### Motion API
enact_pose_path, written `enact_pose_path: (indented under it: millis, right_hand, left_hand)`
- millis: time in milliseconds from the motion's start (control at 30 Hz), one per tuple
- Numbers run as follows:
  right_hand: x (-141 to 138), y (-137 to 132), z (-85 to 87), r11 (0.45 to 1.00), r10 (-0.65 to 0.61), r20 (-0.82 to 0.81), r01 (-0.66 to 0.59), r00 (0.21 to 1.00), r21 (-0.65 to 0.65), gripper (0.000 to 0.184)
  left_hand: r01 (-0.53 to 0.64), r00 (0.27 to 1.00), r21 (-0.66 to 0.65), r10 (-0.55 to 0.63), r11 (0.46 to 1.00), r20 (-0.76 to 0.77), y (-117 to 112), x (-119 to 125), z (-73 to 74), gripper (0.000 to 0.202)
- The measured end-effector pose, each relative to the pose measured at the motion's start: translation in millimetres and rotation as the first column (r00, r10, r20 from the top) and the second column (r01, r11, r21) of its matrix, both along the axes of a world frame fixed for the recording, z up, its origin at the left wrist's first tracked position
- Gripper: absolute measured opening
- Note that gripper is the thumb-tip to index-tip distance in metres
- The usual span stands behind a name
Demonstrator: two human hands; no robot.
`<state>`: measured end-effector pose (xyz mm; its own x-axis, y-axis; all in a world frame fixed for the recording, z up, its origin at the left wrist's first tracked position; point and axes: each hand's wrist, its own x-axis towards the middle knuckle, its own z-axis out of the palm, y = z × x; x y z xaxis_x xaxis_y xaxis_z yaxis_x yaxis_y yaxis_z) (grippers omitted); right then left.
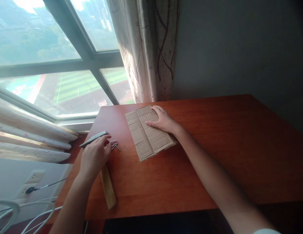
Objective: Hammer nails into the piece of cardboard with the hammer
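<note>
A folded piece of brown corrugated cardboard is on the tabletop, with rows of small holes near its far edge. My right hand grips it from the right, thumb across its top face and fingertips by the far edge. To the left, a few loose nails lie in a small heap. My left hand is closed in a pinch beside them, and one nail shows at its fingertips. Under that hand lies a hammer, its metal head behind the knuckles and its wooden handle pointing toward me. My left hand hides the hammer's middle.
The reddish wooden table runs far to the right, with a wall behind it. A window and patterned curtains border its left and back. White cables and a wall socket are at lower left.
</note>
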<state>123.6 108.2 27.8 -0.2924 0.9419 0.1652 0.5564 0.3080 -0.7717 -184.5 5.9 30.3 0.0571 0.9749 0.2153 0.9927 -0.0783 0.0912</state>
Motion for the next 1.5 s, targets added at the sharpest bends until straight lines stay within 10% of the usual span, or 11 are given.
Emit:
enact_pose_path:
  millis: [533, 1067, 1267, 1500]
  right_hand:
    - [-0.8, -0.9, 2.0, 1.0, -0.01, -0.002, 0.01, 1.0, -0.002, 0.081]
    - [-4.3, 4.1, -2.2, 0.999, -0.005, -0.008, 0.005, 1.0, 0.053, 0.077]
    - [-2.7, 2.1, 0.9, 0.999, -0.002, 0.011, 0.002, 1.0, 0.033, 0.079]
    - [-1.4, -1.3, 4.2, 1.0, -0.009, 0.011, 0.009, 1.0, -0.006, 0.082]
  left_hand:
    - [0.131, 0.874, 0.226, -0.221, 0.965, 0.434, 42.3, 59.0, 39.6, 0.021]
    - [0.383, 0.872, 0.064, -0.383, 0.922, 0.303, 120.5, 142.9, 43.0, 0.02]
    - [0.252, 0.728, 0.37, -0.427, 0.894, 0.536, 116.9, 138.7, 42.0, 0.014]
    - [0.075, 0.63, 0.454, -0.395, 0.888, 0.668, 93.7, 106.3, 73.3, 0.013]
